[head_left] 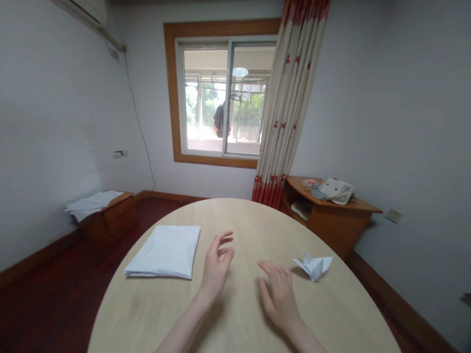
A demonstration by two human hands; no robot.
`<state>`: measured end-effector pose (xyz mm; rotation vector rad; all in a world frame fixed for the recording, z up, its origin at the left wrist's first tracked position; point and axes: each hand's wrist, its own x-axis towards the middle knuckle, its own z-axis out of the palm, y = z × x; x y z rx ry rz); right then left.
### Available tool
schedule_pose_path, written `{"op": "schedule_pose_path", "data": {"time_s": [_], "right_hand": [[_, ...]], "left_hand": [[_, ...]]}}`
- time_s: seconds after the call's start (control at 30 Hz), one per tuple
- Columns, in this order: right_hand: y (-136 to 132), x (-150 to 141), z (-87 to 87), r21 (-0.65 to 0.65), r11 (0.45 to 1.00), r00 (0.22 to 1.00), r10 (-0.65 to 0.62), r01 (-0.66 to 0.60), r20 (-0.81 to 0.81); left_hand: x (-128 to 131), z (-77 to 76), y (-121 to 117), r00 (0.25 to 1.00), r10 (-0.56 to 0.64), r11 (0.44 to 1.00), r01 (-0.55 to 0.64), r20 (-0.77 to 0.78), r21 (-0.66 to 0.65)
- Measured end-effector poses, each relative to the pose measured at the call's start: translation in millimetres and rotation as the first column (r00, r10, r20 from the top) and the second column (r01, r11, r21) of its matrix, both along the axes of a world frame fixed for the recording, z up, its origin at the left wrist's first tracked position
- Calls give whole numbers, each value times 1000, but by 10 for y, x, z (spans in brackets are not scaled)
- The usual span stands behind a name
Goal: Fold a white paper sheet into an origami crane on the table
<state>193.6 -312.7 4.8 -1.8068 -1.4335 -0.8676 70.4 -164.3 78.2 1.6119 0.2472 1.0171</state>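
My left hand (pixel 218 262) hovers over the middle of the round table, its fingers curved and apart, holding nothing. To its left lies a stack of white paper (pixel 164 251), a short gap away from the hand. My right hand (pixel 276 293) is low over the tabletop, thumb and fingers apart, with nothing between them. Just right of it a folded white paper crane (pixel 314 266) rests on the wood, not touched by either hand.
The round pale wooden table (pixel 235 215) fills the foreground. Behind it at right stands a brown corner desk (pixel 334 228) bearing a cloth bag (pixel 336 190). A low drawer cabinet (pixel 119 218) with papers is at left. A long curtain (pixel 283 108) hangs beside the window (pixel 224 98).
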Motion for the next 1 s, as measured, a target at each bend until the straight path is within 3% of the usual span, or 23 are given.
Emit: {"op": "schedule_pose_path", "data": {"time_s": [0.17,0.23,0.27,0.47,0.57,0.67,0.87,1.0], "right_hand": [[489,-299,7,4,987,976,161,-162,-146],[750,-391,29,59,975,937,221,-213,-269],[890,-434,37,69,973,927,230,-219,-297],[1737,-667,-66,127,978,860,204,-163,-467],[2037,-765,-231,136,988,802,139,-72,-582],[2174,-832,-403,112,993,755,89,-20,-650],[2174,-875,-580,2,999,754,33,-42,-656],[2165,-911,-602,-92,993,780,4,-79,-626]], "left_hand": [[-417,13,406,974,226,953,-224,16,206],[-564,-31,665,920,392,875,-377,12,302],[-631,-58,802,869,495,812,-463,1,356],[-955,-278,1433,666,742,623,-638,-82,453],[-1089,-425,1549,546,819,544,-641,-177,542],[-1179,-559,1610,439,851,515,-592,-288,620],[-1228,-732,1724,259,852,523,-474,-455,709],[-1236,-787,1773,187,831,552,-396,-524,734]]}}
